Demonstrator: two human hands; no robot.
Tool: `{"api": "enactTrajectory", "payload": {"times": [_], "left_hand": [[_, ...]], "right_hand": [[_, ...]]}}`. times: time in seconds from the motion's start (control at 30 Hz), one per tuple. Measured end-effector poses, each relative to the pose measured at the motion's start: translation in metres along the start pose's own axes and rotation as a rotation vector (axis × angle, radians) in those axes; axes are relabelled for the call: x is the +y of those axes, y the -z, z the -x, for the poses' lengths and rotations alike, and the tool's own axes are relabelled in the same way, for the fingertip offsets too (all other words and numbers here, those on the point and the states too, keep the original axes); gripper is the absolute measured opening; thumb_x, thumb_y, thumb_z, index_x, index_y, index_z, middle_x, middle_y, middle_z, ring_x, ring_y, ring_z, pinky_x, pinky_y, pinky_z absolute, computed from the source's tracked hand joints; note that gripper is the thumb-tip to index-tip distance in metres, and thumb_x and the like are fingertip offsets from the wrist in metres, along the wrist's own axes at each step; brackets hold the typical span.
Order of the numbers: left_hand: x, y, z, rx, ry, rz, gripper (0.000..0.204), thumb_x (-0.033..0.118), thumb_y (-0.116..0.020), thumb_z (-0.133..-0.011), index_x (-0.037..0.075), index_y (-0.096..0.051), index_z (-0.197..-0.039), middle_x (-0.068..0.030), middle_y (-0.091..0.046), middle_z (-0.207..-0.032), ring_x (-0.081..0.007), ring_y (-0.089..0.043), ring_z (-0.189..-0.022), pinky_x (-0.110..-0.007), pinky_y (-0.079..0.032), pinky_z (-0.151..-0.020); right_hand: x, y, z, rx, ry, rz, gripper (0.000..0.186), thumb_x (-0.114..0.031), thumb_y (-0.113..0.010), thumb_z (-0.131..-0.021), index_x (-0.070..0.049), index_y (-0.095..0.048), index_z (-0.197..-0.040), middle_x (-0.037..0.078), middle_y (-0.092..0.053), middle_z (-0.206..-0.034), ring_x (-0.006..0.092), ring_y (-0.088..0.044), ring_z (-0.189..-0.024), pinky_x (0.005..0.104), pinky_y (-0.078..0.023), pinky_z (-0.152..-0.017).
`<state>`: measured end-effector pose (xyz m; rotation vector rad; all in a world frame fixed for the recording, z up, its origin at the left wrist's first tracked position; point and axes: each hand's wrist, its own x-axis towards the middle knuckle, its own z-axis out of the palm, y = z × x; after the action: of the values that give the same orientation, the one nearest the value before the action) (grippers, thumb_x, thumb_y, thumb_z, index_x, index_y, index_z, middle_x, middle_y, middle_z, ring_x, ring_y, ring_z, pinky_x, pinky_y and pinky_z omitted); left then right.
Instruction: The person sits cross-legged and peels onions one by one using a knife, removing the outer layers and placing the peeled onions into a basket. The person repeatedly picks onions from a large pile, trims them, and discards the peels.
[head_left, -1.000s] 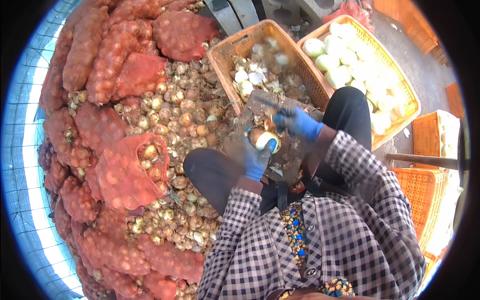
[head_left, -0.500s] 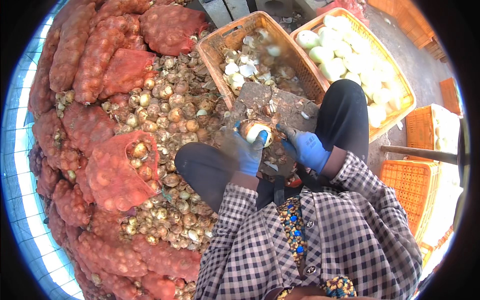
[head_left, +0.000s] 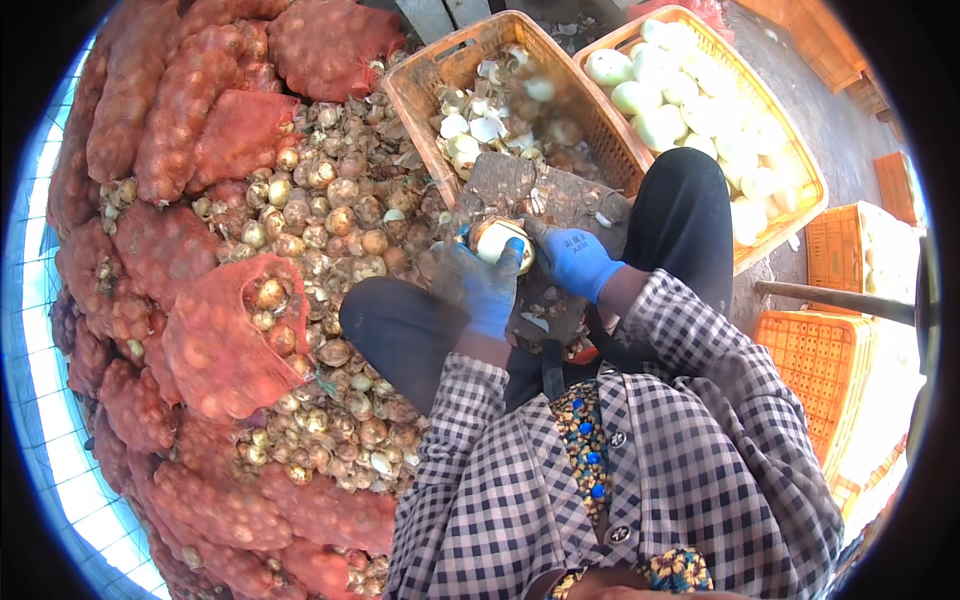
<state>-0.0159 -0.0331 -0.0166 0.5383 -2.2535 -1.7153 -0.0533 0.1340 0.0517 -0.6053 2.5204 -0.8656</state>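
A partly peeled onion (head_left: 497, 241), white in front with brown skin left on its far side, sits in my left hand (head_left: 484, 285). The blue-gloved fingers wrap around it, thumb on the near side. Close at the onion's right is my right hand (head_left: 575, 258), also in a dirty blue glove. Its fingers are bent together toward the onion; whatever they hold, if anything, is hidden. Both hands are above a dirty board (head_left: 560, 205) strewn with skin scraps, between my knees.
An orange crate (head_left: 425, 120) beyond the board holds peelings. Right of it, another orange crate (head_left: 690, 20) is full of peeled onions (head_left: 700, 110). Unpeeled onions (head_left: 340, 220) and red mesh sacks (head_left: 235, 335) heap up at left. More orange crates (head_left: 815, 375) stand at right.
Both hands and the onion have shifted slightly away from my body. My right hand has moved leftward, closer to the onion, and the onion has turned a little.
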Motion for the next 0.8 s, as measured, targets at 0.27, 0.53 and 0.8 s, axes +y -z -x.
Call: {"api": "enactTrajectory", "payload": {"times": [0.27,0.53,0.8], "left_hand": [[0.0,-0.002,0.003,-0.023,0.022,0.137,0.084,0.046,-0.08,-0.07,-0.006,-0.044,-0.126,-0.0204,-0.053,-0.114,-0.0338,-0.058,-0.102,-0.044,-0.05,-0.086],[-0.011,0.017,-0.002,-0.162,0.108,0.065,0.074,0.018,-0.075,-0.073,-0.003,-0.035,-0.132,-0.0173,-0.055,-0.115,-0.0247,-0.061,-0.099,-0.034,-0.055,-0.082],[0.009,0.027,-0.014,-0.298,0.169,0.623,0.075,0.012,-0.073,-0.071,-0.002,-0.036,-0.135,-0.014,-0.055,-0.116,-0.0258,-0.058,-0.106,-0.039,-0.053,-0.09]], "right_hand": [[0.003,-0.005,-0.011,-0.155,-0.063,-0.124,0.075,-0.046,-0.066,-0.08,0.0,-0.042,-0.133,0.026,-0.067,-0.092,0.039,-0.068,-0.084,0.0445,-0.053,-0.073],[0.006,-0.014,-0.02,-0.211,-0.065,-0.197,0.083,-0.048,-0.069,-0.077,-0.002,-0.037,-0.138,0.026,-0.067,-0.1,0.0351,-0.069,-0.089,0.041,-0.054,-0.077],[0.036,-0.011,-0.011,-0.269,-0.178,-1.048,0.027,-0.002,-0.056,-0.09,-0.004,-0.052,-0.117,0.005,-0.061,-0.088,0.011,-0.058,-0.068,0.0243,-0.051,-0.057]]}}
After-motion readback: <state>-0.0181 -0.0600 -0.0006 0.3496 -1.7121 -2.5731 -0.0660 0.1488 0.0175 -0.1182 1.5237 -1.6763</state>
